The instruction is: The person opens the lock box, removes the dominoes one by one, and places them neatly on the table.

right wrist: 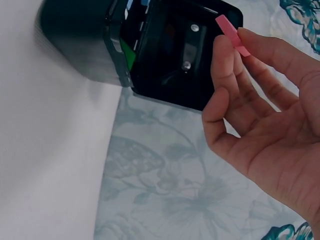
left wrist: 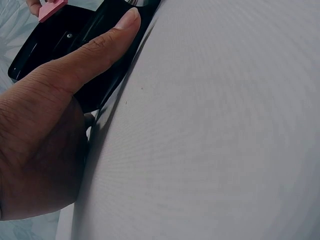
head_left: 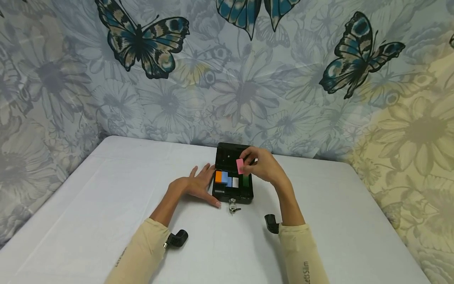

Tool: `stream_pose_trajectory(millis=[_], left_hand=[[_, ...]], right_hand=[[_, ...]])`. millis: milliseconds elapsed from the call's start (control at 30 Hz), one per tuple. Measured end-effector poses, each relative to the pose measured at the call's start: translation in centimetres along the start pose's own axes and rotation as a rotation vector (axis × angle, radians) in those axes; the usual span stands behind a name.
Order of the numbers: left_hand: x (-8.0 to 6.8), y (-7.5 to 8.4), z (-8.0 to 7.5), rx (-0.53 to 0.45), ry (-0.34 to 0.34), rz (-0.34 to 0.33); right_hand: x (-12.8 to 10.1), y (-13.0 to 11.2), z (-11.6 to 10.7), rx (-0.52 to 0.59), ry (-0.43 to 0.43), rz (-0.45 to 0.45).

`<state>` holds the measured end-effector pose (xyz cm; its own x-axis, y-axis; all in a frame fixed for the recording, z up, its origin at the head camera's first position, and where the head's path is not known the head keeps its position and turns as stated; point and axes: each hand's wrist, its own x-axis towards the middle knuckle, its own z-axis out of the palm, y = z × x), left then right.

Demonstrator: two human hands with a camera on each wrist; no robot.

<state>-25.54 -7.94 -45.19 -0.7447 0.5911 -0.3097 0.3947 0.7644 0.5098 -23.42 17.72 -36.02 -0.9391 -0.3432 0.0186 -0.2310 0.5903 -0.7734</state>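
holding pink card (head_left: 240,166) over open box (head_left: 232,185), coloured cards (head_left: 229,179) inside

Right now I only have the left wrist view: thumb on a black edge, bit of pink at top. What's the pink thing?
Observer: A small pink block, pinched by the right hand above the open black box.
Operator: Anything in the box?
Observer: Orange, blue, white and green blocks stand in a row inside.
Operator: Left hand gripping?
Observer: No, the left hand lies flat against the box's left side, fingers straight.
Operator: Lock?
Observer: A key sticks out of the front.
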Motion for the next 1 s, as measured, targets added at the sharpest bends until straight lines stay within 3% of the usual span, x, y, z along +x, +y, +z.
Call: stream_pose_trajectory(millis=[533,1000], left_hand=[[0.4,-0.5,0.2,-0.003,0.002,0.008],[0.1,-0.1,-0.1,-0.005,-0.010,-0.002]], right_hand=[[-0.7,0.3,-1.8,-0.070,0.008,0.075],[-1.7,1.2,-3.7,-0.089,-0.067,0.132]])
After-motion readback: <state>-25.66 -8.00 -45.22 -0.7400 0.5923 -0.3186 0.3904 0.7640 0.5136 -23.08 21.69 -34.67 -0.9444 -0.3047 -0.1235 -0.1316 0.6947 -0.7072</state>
